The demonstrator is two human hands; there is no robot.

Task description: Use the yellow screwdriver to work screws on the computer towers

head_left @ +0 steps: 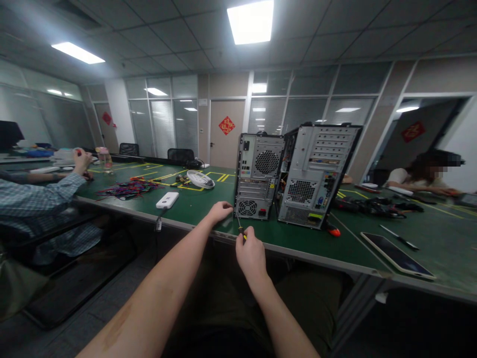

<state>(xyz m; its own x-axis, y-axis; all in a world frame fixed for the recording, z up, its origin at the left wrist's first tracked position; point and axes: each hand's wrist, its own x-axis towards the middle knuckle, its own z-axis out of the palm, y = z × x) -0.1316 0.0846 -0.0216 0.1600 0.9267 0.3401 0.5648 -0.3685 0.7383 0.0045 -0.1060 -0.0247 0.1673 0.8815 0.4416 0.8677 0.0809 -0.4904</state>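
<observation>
Flat green tabletop (186, 214) is bearing a boxy grey metal computer tower (260, 175) near twelve o'clock; my right hand (251, 250) is clamping a black-and-yellow-handled screwdriver (242, 232) toward its seven-o'clock corner; my left hand (221, 212), finger closure indiscernible, is probably steadying that side.

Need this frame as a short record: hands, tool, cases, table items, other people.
left hand: beside smaller case's lower left edge; contact unclear
right hand: grips screwdriver, shaft toward that edge
smaller case: upright, rear panel facing camera
larger case: upright, right of smaller
table items: wire pile, white device, black cables
other people: one each side
</observation>
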